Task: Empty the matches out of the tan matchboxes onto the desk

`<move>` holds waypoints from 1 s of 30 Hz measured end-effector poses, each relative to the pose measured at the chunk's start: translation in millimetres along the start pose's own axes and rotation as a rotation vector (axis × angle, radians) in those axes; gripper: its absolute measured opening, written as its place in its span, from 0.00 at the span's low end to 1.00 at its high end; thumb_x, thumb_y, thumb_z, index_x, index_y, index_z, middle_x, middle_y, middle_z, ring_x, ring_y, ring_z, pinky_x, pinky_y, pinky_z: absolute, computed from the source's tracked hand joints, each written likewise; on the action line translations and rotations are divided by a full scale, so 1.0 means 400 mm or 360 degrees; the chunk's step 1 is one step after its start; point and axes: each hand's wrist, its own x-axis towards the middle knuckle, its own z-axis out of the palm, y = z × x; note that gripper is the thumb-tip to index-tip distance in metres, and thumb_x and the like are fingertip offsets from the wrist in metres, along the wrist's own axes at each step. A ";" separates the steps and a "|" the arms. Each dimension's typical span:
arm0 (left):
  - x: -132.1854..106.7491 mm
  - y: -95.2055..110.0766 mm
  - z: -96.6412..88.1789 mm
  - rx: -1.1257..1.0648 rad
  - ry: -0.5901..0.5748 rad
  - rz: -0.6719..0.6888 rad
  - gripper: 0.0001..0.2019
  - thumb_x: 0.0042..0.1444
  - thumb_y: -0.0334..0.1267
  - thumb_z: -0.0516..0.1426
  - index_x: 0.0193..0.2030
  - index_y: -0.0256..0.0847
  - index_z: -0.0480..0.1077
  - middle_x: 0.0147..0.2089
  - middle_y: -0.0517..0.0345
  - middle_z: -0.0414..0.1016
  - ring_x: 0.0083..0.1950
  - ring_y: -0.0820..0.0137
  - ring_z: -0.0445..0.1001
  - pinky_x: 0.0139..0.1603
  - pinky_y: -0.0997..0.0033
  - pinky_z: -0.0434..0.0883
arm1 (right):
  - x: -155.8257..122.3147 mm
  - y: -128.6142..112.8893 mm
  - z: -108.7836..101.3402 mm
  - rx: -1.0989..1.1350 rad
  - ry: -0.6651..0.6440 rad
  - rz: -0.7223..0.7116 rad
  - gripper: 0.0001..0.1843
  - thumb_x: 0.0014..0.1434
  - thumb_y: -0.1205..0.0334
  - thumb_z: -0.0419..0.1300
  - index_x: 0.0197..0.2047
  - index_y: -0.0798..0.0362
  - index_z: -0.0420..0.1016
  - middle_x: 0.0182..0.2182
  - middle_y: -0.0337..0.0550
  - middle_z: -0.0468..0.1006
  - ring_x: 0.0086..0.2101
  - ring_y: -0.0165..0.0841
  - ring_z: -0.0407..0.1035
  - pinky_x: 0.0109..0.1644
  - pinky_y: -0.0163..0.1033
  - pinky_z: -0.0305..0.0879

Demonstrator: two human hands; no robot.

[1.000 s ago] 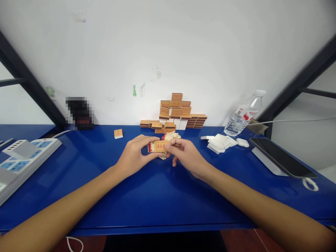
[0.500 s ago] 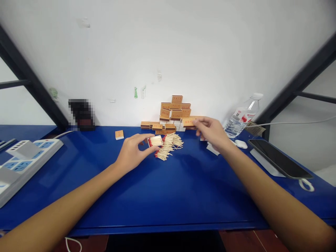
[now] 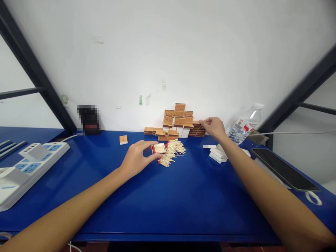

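My left hand grips a small white matchbox tray between thumb and fingers. Red-headed matches lie side by side in the tray, heads to the left. Just beyond and to its right, a loose pile of matches spreads on the blue table. My right hand reaches to the top right corner of a stack of brown matchbox sleeves, thumb and fingertips pinched on the top sleeve. Left of that stack, orange matchboxes are piled in steps against the wall.
Several white trays lie below my right forearm. A water bottle, a phone and a cable are at the right. A single matchbox sits left of my left hand. A power strip occupies the far left.
My right hand has carried a matchbox sleeve from in front of the pile back and right onto the sleeve stack. My left hand still holds the tray. The camera view has shifted slightly.
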 end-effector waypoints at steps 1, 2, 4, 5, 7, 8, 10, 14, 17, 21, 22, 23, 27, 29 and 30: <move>0.000 0.000 0.000 -0.0003 -0.0007 -0.0002 0.21 0.61 0.53 0.67 0.55 0.45 0.78 0.41 0.56 0.84 0.36 0.66 0.79 0.38 0.64 0.77 | -0.002 0.001 0.001 -0.0017 -0.0007 -0.0010 0.12 0.62 0.56 0.67 0.32 0.55 0.80 0.31 0.52 0.85 0.34 0.39 0.78 0.43 0.41 0.70; -0.001 0.000 0.000 -0.0005 -0.0020 -0.0006 0.21 0.61 0.52 0.67 0.56 0.45 0.78 0.41 0.56 0.84 0.36 0.66 0.79 0.38 0.64 0.77 | -0.003 0.003 0.000 -0.0028 -0.0018 -0.0023 0.12 0.62 0.56 0.66 0.32 0.55 0.80 0.32 0.52 0.86 0.34 0.38 0.78 0.42 0.41 0.69; -0.002 0.001 0.001 0.0004 -0.0046 -0.0018 0.21 0.60 0.52 0.67 0.56 0.45 0.78 0.42 0.56 0.84 0.37 0.66 0.79 0.38 0.64 0.77 | -0.007 0.003 -0.009 -0.0045 -0.0041 -0.0041 0.14 0.65 0.55 0.64 0.31 0.55 0.81 0.33 0.52 0.86 0.34 0.38 0.78 0.42 0.40 0.69; -0.003 0.001 0.002 0.0007 -0.0056 -0.0021 0.22 0.60 0.51 0.68 0.57 0.45 0.78 0.42 0.55 0.84 0.37 0.66 0.79 0.39 0.63 0.77 | -0.010 0.001 -0.016 -0.0066 -0.0030 -0.0050 0.15 0.65 0.55 0.63 0.31 0.55 0.81 0.33 0.52 0.86 0.35 0.39 0.78 0.42 0.40 0.68; -0.004 0.002 0.003 -0.0006 -0.0071 -0.0017 0.23 0.59 0.50 0.69 0.58 0.45 0.77 0.43 0.55 0.83 0.39 0.65 0.80 0.40 0.62 0.78 | -0.024 -0.010 -0.034 -0.0145 0.0064 -0.0095 0.16 0.66 0.54 0.62 0.33 0.56 0.82 0.34 0.54 0.86 0.36 0.41 0.78 0.42 0.42 0.67; -0.004 0.003 0.003 -0.0023 -0.0074 -0.0009 0.23 0.59 0.50 0.69 0.58 0.45 0.77 0.44 0.55 0.84 0.40 0.64 0.80 0.42 0.62 0.78 | -0.038 -0.020 -0.044 -0.0168 0.0114 -0.0137 0.16 0.66 0.54 0.62 0.34 0.56 0.83 0.34 0.54 0.85 0.36 0.42 0.77 0.42 0.43 0.67; -0.004 0.007 0.003 -0.0071 -0.0090 0.0020 0.23 0.59 0.50 0.69 0.57 0.44 0.77 0.47 0.53 0.84 0.44 0.63 0.81 0.45 0.60 0.79 | -0.083 -0.050 -0.055 -0.0089 0.0109 -0.0245 0.15 0.65 0.53 0.63 0.36 0.56 0.83 0.33 0.53 0.84 0.34 0.41 0.76 0.41 0.44 0.66; -0.004 0.015 0.004 -0.0160 -0.0161 0.0072 0.24 0.58 0.51 0.69 0.58 0.45 0.77 0.52 0.52 0.83 0.51 0.61 0.82 0.54 0.56 0.79 | -0.240 -0.134 -0.033 0.0433 -0.0658 -0.0423 0.18 0.64 0.47 0.64 0.35 0.53 0.84 0.30 0.48 0.83 0.31 0.36 0.73 0.38 0.41 0.67; -0.005 0.015 0.006 -0.0212 -0.0202 0.0113 0.24 0.58 0.49 0.70 0.59 0.46 0.76 0.55 0.52 0.83 0.54 0.61 0.81 0.57 0.54 0.78 | -0.355 -0.186 0.005 0.0624 -0.1107 -0.0532 0.22 0.63 0.41 0.63 0.34 0.52 0.84 0.29 0.44 0.82 0.30 0.34 0.72 0.35 0.40 0.66; -0.007 0.011 0.011 -0.0214 -0.0211 0.0131 0.25 0.58 0.48 0.70 0.60 0.46 0.75 0.57 0.52 0.82 0.56 0.60 0.81 0.59 0.54 0.78 | -0.416 -0.211 0.029 0.0729 -0.1326 -0.0437 0.25 0.63 0.39 0.63 0.28 0.52 0.80 0.24 0.40 0.78 0.25 0.30 0.66 0.29 0.38 0.62; -0.007 0.011 0.011 -0.0199 -0.0209 0.0122 0.26 0.58 0.48 0.70 0.61 0.46 0.74 0.58 0.52 0.81 0.57 0.60 0.80 0.60 0.53 0.77 | -0.416 -0.209 0.031 0.0726 -0.1318 -0.0402 0.25 0.62 0.39 0.64 0.27 0.52 0.79 0.23 0.40 0.77 0.24 0.30 0.65 0.28 0.37 0.61; -0.006 0.011 0.011 -0.0178 -0.0202 0.0121 0.27 0.58 0.48 0.70 0.62 0.47 0.73 0.59 0.51 0.81 0.59 0.59 0.79 0.62 0.52 0.77 | -0.412 -0.205 0.032 0.0723 -0.1290 -0.0369 0.24 0.62 0.39 0.64 0.28 0.52 0.80 0.23 0.40 0.78 0.23 0.29 0.65 0.27 0.37 0.60; -0.002 0.013 0.007 -0.0047 -0.0232 0.0258 0.36 0.55 0.48 0.71 0.69 0.48 0.66 0.64 0.48 0.76 0.64 0.55 0.73 0.66 0.45 0.72 | -0.386 -0.172 0.045 0.0695 -0.1039 -0.0322 0.22 0.62 0.41 0.65 0.32 0.53 0.82 0.27 0.44 0.82 0.26 0.33 0.71 0.31 0.39 0.65; -0.001 0.013 0.007 0.0021 -0.0303 0.0345 0.38 0.56 0.48 0.71 0.70 0.48 0.64 0.65 0.47 0.75 0.65 0.53 0.72 0.66 0.44 0.71 | -0.379 -0.157 0.054 0.0607 -0.0909 -0.0373 0.21 0.62 0.42 0.65 0.34 0.53 0.83 0.29 0.46 0.83 0.30 0.36 0.75 0.33 0.40 0.68; -0.001 0.011 0.008 0.0053 -0.0333 0.0370 0.38 0.56 0.47 0.71 0.71 0.49 0.63 0.66 0.47 0.74 0.66 0.53 0.71 0.66 0.44 0.70 | -0.379 -0.153 0.058 0.0533 -0.0856 -0.0419 0.20 0.62 0.42 0.65 0.34 0.52 0.83 0.29 0.46 0.83 0.30 0.37 0.75 0.34 0.40 0.67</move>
